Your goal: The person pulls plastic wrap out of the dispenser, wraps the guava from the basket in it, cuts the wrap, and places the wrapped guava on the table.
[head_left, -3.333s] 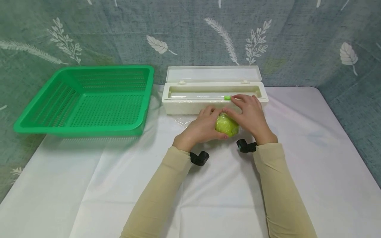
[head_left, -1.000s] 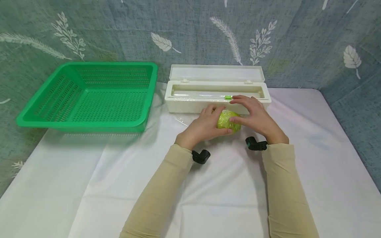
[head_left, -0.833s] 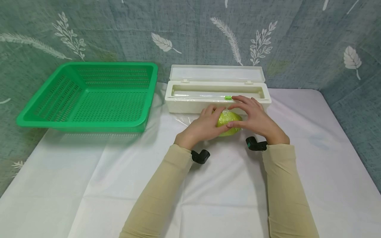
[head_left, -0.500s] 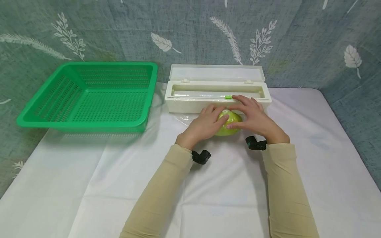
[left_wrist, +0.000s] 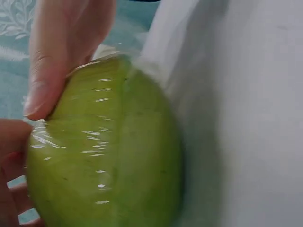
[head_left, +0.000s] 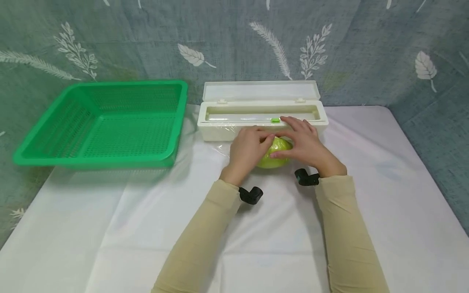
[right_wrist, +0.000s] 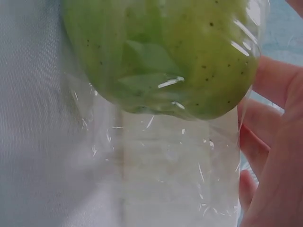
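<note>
A green fruit with small dark specks sits on the white cloth, covered in clear plastic wrap. Shiny creases of film show across its skin in both wrist views. My right hand holds the fruit from the right, thumb on its near side and index finger over the top. My left hand is at the fruit's upper left, thumb and index tips brought together, pinching the wrap. Directly behind the hands stands a white wrap dispenser box, its lid raised, with a green slider on the front edge.
A green plastic basket with slotted walls stands at the back left. Loose film lies by the box's front left. A grey-blue curtain with white leaf prints closes off the back, and white cloth covers the table.
My left hand has drawn its fingers in and turned more upright, its thumb rising from the fruit's near side to its top. Film now lifts against the box front. The right hand keeps its hold.
</note>
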`<action>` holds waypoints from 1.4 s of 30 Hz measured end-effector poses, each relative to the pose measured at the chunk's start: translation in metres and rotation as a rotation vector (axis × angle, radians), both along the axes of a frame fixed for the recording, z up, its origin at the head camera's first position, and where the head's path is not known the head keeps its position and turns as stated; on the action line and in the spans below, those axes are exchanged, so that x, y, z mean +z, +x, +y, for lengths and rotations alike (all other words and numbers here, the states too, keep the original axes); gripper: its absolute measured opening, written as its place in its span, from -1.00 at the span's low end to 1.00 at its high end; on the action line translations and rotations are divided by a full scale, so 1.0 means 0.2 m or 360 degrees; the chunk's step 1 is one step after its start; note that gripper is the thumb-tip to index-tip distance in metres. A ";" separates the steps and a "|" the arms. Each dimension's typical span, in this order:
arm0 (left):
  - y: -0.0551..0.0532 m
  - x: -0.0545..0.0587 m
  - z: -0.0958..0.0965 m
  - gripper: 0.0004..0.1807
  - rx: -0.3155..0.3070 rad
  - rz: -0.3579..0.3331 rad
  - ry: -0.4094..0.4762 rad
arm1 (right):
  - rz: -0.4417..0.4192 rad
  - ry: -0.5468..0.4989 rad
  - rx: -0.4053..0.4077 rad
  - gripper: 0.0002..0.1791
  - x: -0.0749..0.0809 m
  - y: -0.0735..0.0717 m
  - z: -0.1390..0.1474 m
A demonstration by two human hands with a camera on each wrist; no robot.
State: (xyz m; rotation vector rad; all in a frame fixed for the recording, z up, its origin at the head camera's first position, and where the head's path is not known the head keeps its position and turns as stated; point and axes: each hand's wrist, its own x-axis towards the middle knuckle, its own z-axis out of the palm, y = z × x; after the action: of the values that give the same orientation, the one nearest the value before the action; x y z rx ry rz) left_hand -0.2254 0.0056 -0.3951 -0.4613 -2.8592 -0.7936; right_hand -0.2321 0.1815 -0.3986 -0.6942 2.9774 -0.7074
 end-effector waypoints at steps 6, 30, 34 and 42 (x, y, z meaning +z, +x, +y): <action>-0.03 0.07 0.02 -0.77 -0.0034 -0.0199 -0.0101 | -0.0001 0.0001 -0.0007 -0.23 -0.01 0.00 0.01; -0.07 0.01 0.12 -0.61 0.0015 0.0305 -0.0226 | 0.0044 0.0013 -0.0055 -0.29 0.00 0.01 0.01; -0.06 -0.01 0.13 -0.59 -0.0009 0.0270 -0.0341 | 0.0059 0.0012 -0.0051 -0.31 -0.01 0.00 0.01; -0.05 -0.01 0.13 -0.60 0.0064 0.0299 -0.0438 | 0.0064 0.0028 -0.0040 -0.32 -0.01 0.00 0.01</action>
State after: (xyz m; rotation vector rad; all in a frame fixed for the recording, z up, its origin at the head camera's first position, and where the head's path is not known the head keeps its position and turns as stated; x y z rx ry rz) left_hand -0.2363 0.0316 -0.3974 -0.4800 -2.7981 -0.3297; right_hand -0.2327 0.1835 -0.4002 -0.6791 3.0301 -0.6753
